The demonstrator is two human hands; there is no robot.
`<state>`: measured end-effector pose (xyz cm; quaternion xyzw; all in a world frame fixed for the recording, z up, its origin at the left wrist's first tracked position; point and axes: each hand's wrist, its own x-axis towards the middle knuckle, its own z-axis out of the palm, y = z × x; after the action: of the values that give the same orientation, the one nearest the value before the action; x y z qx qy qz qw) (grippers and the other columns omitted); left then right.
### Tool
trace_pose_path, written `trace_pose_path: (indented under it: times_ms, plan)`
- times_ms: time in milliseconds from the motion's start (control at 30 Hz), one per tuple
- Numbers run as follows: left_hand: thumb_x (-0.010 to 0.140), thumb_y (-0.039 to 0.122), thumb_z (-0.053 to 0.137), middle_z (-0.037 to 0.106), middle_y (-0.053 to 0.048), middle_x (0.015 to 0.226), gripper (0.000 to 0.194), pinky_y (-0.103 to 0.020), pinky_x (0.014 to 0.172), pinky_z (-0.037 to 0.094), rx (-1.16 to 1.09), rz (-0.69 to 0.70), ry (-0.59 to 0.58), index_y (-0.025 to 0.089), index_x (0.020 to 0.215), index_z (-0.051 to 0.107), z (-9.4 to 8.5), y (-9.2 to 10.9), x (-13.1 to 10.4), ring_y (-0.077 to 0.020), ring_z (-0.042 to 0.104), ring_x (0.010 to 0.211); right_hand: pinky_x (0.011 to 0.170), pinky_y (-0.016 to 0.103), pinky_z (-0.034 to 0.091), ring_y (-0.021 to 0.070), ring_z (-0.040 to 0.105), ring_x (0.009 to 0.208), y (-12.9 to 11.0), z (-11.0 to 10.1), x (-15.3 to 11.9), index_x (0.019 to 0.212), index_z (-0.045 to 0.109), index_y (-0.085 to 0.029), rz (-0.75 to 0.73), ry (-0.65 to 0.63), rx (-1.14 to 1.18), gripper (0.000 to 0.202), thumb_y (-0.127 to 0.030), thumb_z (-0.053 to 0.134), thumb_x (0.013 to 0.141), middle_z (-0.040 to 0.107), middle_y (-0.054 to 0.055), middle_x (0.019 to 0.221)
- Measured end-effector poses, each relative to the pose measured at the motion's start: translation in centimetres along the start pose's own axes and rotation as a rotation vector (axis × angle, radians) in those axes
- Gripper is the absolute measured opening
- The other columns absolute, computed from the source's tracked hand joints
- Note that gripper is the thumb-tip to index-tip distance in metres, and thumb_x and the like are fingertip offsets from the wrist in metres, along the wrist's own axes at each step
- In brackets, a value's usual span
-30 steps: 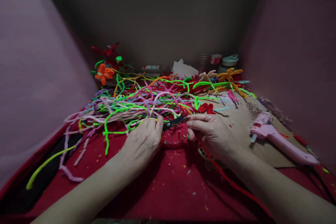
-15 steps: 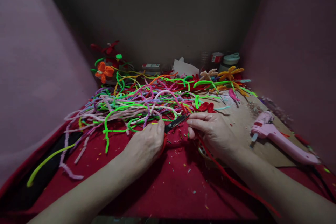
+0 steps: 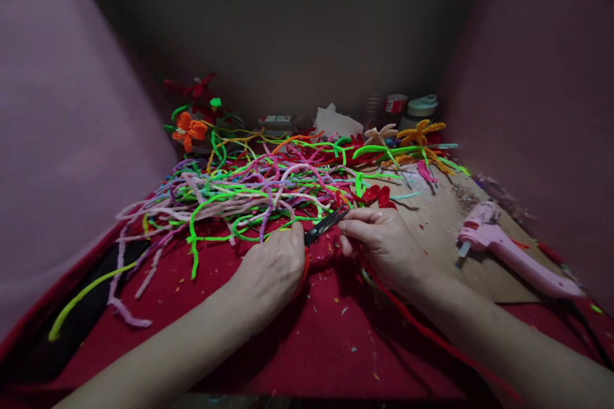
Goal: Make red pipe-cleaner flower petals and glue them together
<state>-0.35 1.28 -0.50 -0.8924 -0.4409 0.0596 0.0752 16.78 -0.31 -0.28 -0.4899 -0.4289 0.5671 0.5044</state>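
Note:
In the middle of the view my left hand (image 3: 278,262) is closed around the red handles of a pair of scissors (image 3: 322,227). Their dark blades point right and away, up to the fingertips of my right hand (image 3: 384,239). That hand pinches a red pipe cleaner (image 3: 426,331), whose long free end trails down to the lower right beneath my forearm. The pinched end lies at the blade tips, partly hidden by my fingers. Just beyond my right hand rests a red pipe-cleaner flower (image 3: 377,195).
A heap of coloured pipe cleaners (image 3: 259,188) covers the table's middle and left. On a cardboard sheet (image 3: 446,249) at right lies a pink glue gun (image 3: 513,252). Several pipe-cleaner flowers and a lidded bottle (image 3: 422,112) stand toward the back. Small clippings dot the red cloth (image 3: 330,345).
The scissors and my left hand have shifted slightly right and toward the right fingertips. The trailing red pipe cleaner has swung a little; my right hand keeps its pinch.

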Motion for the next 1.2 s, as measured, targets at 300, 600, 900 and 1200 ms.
trace_pose_path:
  times_ms: [300, 600, 900, 1200]
  plan:
    - [0.080, 0.011, 0.034, 0.063, -0.011, 0.076, 0.028, -0.034, 0.060, 0.051, -0.140, 0.026, -0.129, 0.009, 0.104, 0.047, -1.0, 0.3, -0.5, -0.0231, 0.063, 0.068, 0.042, 0.021, 0.028, 0.0063, 0.040, 0.038, -0.2, -0.1, 0.1, 0.048, 0.053, -0.015, 0.009, 0.004, 0.012, 0.018, -0.016, 0.053, 0.067, 0.053, -0.002, 0.041]
    - [0.080, 0.007, 0.029, 0.063, -0.016, 0.086, 0.030, -0.037, 0.064, 0.050, -0.128, 0.001, -0.077, 0.007, 0.105, 0.046, -0.8, 0.8, 0.0, -0.0257, 0.063, 0.076, 0.045, 0.022, 0.028, 0.0067, 0.039, 0.041, 0.7, 0.0, 0.1, 0.047, 0.055, -0.015, -0.071, -0.007, -0.010, 0.022, -0.013, 0.050, 0.068, 0.053, -0.002, 0.043]
    - [0.079, 0.011, 0.037, 0.063, -0.011, 0.076, 0.029, -0.031, 0.055, 0.047, -0.247, -0.006, -0.058, 0.009, 0.107, 0.046, -0.9, 0.1, -0.2, -0.0223, 0.063, 0.063, 0.044, 0.022, 0.027, 0.0071, 0.039, 0.039, 1.0, 0.4, -0.1, 0.049, 0.055, -0.015, -0.005, -0.045, 0.024, 0.018, -0.013, 0.052, 0.066, 0.051, -0.003, 0.041]
    - [0.072, 0.025, 0.062, 0.064, -0.003, 0.072, 0.028, -0.024, 0.057, 0.047, -1.562, -0.176, 0.148, 0.014, 0.097, 0.056, -2.3, -1.6, 1.5, -0.0156, 0.061, 0.062, 0.053, 0.024, 0.034, 0.0075, 0.044, 0.043, 1.4, 1.0, -0.4, 0.061, 0.064, -0.013, 0.044, -0.246, 0.158, 0.018, -0.028, 0.062, 0.072, 0.054, -0.002, 0.043]
